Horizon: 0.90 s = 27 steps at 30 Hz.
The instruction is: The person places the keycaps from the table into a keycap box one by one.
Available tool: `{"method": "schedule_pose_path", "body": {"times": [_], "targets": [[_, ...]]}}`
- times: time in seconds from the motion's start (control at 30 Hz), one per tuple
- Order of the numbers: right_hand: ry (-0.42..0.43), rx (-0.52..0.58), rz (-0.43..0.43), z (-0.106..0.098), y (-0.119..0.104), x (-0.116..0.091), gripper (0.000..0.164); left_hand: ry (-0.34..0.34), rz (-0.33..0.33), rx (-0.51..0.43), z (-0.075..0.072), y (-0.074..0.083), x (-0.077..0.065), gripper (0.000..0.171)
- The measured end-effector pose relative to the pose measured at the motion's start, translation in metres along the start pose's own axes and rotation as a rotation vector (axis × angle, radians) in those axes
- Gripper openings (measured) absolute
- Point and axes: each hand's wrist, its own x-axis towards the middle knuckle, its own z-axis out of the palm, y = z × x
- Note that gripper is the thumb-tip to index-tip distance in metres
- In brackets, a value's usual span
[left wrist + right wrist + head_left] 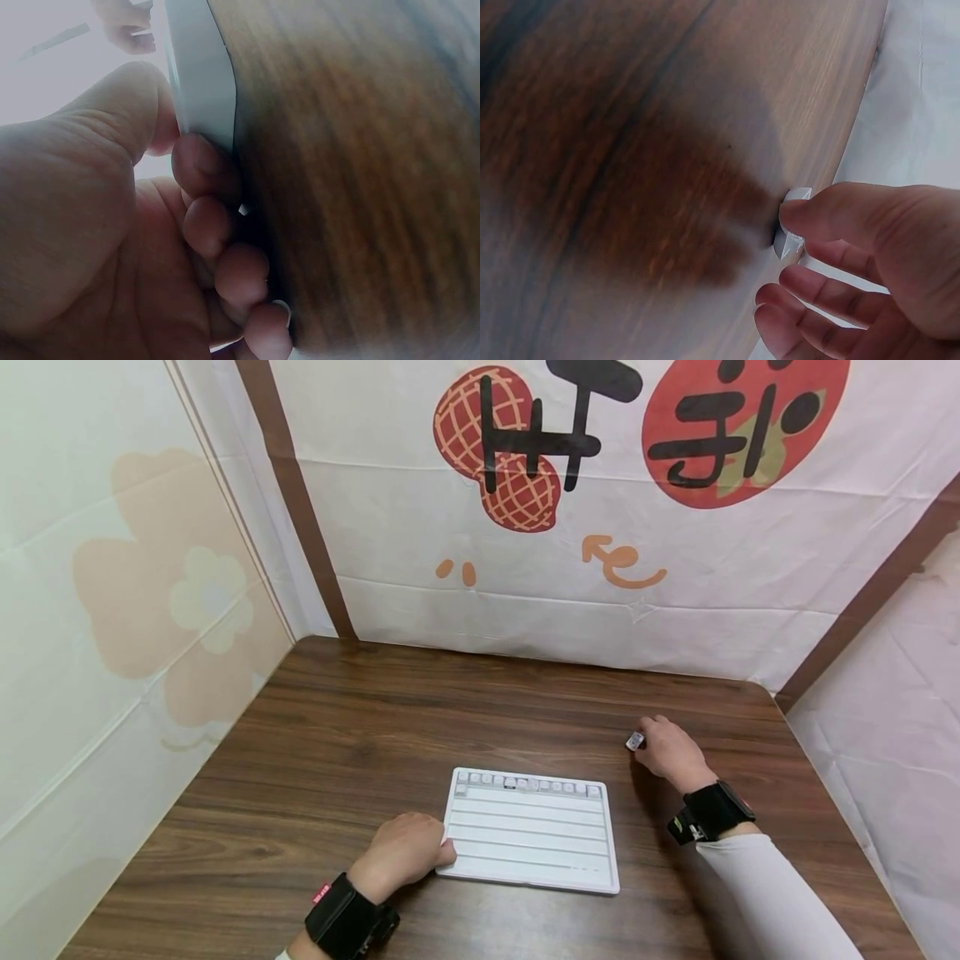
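Note:
My left hand grips the lower left edge of a white ridged tray, thumb on top. In the left wrist view, curled fingers meet the tray's pale side edge close over the wood. Small pale keycap-like blocks line the tray's top row, and one more sits at the left of the second row. Beyond the tray's right side, my right hand pinches a small white block with dark marks, low over the table. Its thumb covers part of the block in the right wrist view.
The brown wood-grain table reaches back to a printed white cloth. More cloth hangs along the left and right sides, just past the table's edges.

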Motion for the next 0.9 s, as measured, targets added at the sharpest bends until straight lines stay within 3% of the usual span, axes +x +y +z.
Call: {"method": "schedule_pose_path", "body": {"times": [0.47,0.9], "targets": [[0.053,0.029,-0.113,0.003,0.007,0.005,0.03,0.017,0.004,-0.006,0.0,0.002,-0.001,0.029],[0.015,0.02,-0.058,0.005,0.011,0.009,0.023,0.016,-0.008,-0.007,0.003,-0.001,0.001,0.031]]}}
